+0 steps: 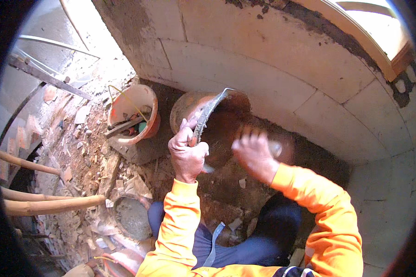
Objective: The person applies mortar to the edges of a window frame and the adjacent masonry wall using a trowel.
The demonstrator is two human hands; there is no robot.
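Observation:
My left hand [185, 154] is closed on a narrow, flat piece [208, 113], seen edge-on, slightly curved and crusted with grey mortar, held up over a large dirty tub [182, 113] against the wall. My right hand [259, 154], blurred, is closed round an object with a rounded pale end [275, 148], too smeared to identify, just right of the left hand. Left of the tub stands an orange bucket [150, 122] with tools in it. A round container of grey mortar [131, 218] sits beside my left knee.
A block wall [277, 69] with a wooden opening frame [374, 51] curves around the front and right. Bamboo poles [55, 203] and metal bars [55, 81] reach in from the left over rubble [83, 115]. A loose grey strap [212, 249] lies between my legs.

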